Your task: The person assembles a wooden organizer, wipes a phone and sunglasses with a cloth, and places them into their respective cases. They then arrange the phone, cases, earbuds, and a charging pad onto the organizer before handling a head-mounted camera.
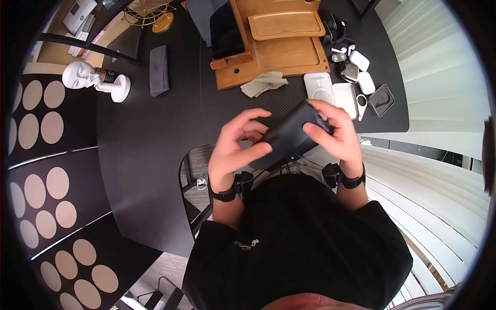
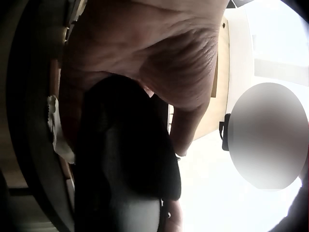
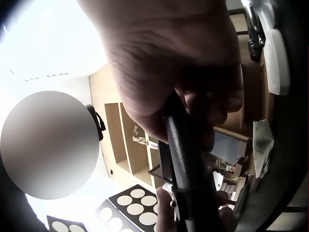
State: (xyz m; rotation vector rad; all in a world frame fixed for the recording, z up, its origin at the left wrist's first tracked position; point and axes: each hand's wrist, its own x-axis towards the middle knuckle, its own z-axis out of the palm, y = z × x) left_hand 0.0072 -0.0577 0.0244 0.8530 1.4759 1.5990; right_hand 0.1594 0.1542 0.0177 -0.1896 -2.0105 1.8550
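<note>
A black case (image 1: 289, 135) with a smooth, leather-like surface is held tilted above my lap, in front of the desk edge. My right hand (image 1: 341, 132) grips its upper right end, the thumb lying across the near face. At the lower left end, my left hand (image 1: 232, 147) straddles the case with its thumb on the near side and its fingers curved on the far side. In the left wrist view the case (image 2: 130, 145) fills the space under the palm. The right wrist view shows the case's narrow edge (image 3: 181, 145) below the right hand.
On the black desk (image 1: 150, 129) lie a grey cloth (image 1: 264, 83), a wooden organizer (image 1: 279, 62), a white power bank (image 1: 319, 85), a white tray (image 1: 345, 98) and earbud cases (image 1: 366, 82). Further left are a dark grey case (image 1: 159, 70) and a white figurine (image 1: 120, 89).
</note>
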